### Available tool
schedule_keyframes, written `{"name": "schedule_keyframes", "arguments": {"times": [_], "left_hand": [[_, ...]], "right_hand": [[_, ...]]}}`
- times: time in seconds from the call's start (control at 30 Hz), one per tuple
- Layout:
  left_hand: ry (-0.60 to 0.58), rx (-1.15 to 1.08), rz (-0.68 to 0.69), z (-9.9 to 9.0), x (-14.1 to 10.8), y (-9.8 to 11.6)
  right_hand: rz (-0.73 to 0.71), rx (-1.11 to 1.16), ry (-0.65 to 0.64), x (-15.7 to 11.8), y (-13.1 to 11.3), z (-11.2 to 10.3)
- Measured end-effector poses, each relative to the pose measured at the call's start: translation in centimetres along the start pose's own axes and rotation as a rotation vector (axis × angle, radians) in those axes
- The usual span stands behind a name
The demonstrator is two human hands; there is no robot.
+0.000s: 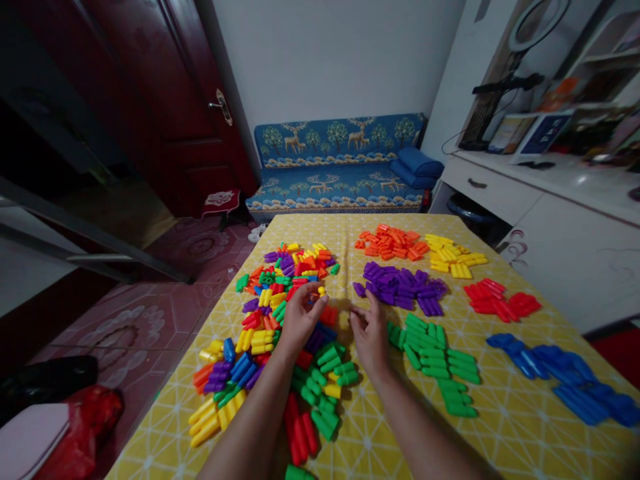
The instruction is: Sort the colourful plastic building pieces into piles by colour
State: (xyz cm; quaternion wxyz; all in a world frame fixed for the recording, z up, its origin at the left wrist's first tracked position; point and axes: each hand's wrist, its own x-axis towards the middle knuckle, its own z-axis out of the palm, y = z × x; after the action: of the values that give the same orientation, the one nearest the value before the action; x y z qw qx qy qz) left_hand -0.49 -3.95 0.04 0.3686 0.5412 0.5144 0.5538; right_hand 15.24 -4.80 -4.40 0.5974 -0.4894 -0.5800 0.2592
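Observation:
My left hand (303,317) is closed on a small yellow piece (321,291), over the right side of a mixed heap of coloured plastic pieces (265,297). Just left of the purple pile (400,285) and above the green pile (425,347), my right hand (367,327) hovers near the tablecloth with its fingers apart; nothing shows between them. Green pieces (325,387) and long red pieces (300,430) lie between my forearms and beneath the left one.
Orange (393,243), yellow (453,255), red (500,300) and blue piles (565,377) lie on the right of the yellow patterned table (370,440). Beyond its far edge is a blue sofa (335,173); a white cabinet (575,247) stands at the right.

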Motion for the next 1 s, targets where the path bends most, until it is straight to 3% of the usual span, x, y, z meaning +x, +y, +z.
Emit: {"name": "schedule_keyframes", "arguments": {"times": [0.07,0.2,0.33,0.57,0.73,0.83,1.0], "left_hand": [[0.029,0.049,0.039,0.1,-0.2,0.0],[0.019,0.209,0.171,0.4,-0.5,0.0],[-0.034,0.347,0.312,0.4,-0.7,-0.2],[-0.13,0.352,0.414,0.3,-0.7,0.0],[-0.292,0.338,0.47,0.2,-0.9,0.6],[-0.3,0.362,0.445,0.0,-1.0,0.6],[-0.228,0.396,0.386,-0.2,-0.9,0.1]], "right_hand": [[-0.065,-0.092,-0.023,-0.1,-0.3,-0.1],[-0.165,-0.217,-0.187,0.2,0.0,0.3],[-0.141,-0.286,-0.163,0.7,0.6,0.8],[-0.023,-0.045,-0.285,0.1,-1.4,0.3],[0.044,-0.048,-0.25,-0.1,-2.0,0.2],[0.029,-0.027,-0.162,0.1,-2.7,-0.5],[0.006,-0.082,0.124,4.1,-3.3,-5.1]]}}
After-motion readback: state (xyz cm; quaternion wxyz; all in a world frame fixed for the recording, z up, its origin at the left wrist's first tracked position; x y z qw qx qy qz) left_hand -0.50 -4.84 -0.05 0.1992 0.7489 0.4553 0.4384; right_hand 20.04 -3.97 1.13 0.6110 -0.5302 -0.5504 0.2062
